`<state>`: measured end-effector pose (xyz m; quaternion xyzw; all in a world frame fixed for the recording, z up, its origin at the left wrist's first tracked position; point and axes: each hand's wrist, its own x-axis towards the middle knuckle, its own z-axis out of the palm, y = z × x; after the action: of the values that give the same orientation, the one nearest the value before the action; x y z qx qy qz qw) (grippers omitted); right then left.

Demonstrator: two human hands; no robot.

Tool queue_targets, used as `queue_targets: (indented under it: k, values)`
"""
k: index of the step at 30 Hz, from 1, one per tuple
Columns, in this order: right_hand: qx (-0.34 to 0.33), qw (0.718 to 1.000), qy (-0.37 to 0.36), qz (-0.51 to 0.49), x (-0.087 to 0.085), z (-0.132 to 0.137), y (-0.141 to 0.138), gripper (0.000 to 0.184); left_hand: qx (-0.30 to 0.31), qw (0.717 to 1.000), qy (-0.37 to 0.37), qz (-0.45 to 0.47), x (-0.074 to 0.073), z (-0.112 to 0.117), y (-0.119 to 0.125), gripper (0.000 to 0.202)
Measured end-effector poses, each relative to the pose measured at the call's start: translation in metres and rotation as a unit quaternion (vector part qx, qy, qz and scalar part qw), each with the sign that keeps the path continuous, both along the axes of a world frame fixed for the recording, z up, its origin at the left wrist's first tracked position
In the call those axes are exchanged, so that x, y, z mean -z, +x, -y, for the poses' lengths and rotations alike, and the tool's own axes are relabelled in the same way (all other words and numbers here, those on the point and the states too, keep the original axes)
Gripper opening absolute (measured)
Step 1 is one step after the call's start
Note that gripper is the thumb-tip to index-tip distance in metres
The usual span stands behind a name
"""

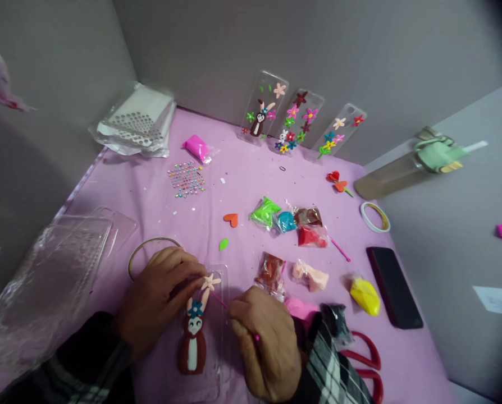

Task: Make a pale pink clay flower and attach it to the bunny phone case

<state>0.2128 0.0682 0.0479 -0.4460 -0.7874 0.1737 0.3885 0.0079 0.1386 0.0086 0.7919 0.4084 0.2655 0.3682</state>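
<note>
A clear phone case (222, 342) lies in front of me. On it is a brown clay rabbit (192, 345) with a white belly, a teal flower (196, 308) at its ears and a pale peach clay flower (210, 282) above. My left hand (164, 286) is bent over the case's upper left edge, its fingertips against the peach flower. Between the fingers of my right hand (265, 339) is a thin pink modelling tool (219, 300), its tip at the lower petals of that flower. My right palm is hidden.
Several clay packets (265, 213) lie beyond my right hand. Red-handled scissors (366, 350) and a black phone (394, 286) are at right, below a tumbler (396, 174). Decorated cases (263, 106) lean on the back wall. Clear cases (44, 280) lie left; a gem sheet (187, 179) lies farther back.
</note>
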Motion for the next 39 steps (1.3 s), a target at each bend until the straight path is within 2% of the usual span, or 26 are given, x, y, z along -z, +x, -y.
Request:
queue_targets:
  k: [16, 28, 33, 39]
  values:
    - [0.003, 1.0, -0.018, 0.02, 0.006, -0.001, 0.001, 0.021, 0.0, 1.0, -0.007, -0.017, -0.001, -0.001, 0.001, 0.019]
    - [0.001, 0.996, -0.072, 0.047, 0.013, -0.005, 0.003, 0.021, 0.003, 1.0, -0.016, -0.023, -0.002, -0.002, 0.002, 0.02]
    - [0.024, 0.996, -0.072, -0.035, 0.009, -0.003, 0.003, 0.018, 0.008, 1.0, -0.015, -0.018, -0.001, -0.001, 0.001, 0.019]
    - [0.086, 0.986, -0.078, -0.12, -0.003, -0.001, 0.005, 0.023, -0.002, 1.0, -0.025, -0.009, 0.004, -0.001, -0.002, 0.018]
